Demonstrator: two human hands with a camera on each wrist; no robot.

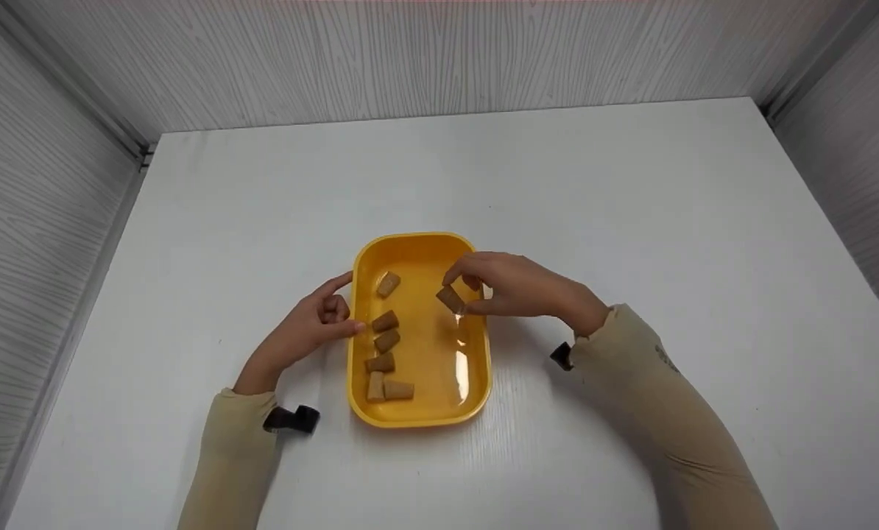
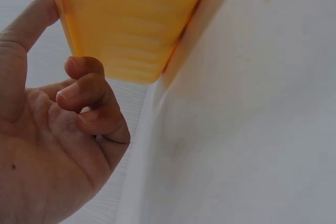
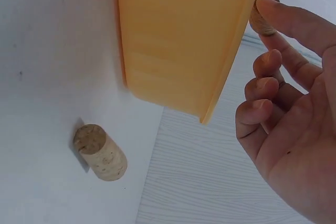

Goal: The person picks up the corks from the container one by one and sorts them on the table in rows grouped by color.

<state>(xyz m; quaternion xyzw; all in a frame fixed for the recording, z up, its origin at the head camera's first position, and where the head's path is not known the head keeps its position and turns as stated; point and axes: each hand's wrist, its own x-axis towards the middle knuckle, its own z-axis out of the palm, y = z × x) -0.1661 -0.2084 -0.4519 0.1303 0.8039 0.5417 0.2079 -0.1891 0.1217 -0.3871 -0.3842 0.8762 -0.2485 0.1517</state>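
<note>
A yellow plastic tray (image 1: 419,423) lies lengthwise on the white table. Inside, several corks lie along its left side, including a cork (image 1: 388,284) near the far end and a paler cork (image 1: 399,390) near the front. My left hand (image 1: 308,329) holds the tray's left edge, thumb tip over the rim and index finger against the outer wall; its other fingers are curled. Over the tray's right half, my right hand (image 1: 524,285) pinches a tilted cork (image 1: 450,299) between thumb and index finger. The right wrist view also shows this held cork (image 3: 261,23) beside the rim.
Another cork (image 3: 105,153) lies on the table outside the tray in the right wrist view; in the head view it cannot be made out. White table surface (image 1: 631,184) surrounds the tray. Wood-grain panels (image 1: 439,59) stand behind and at both sides.
</note>
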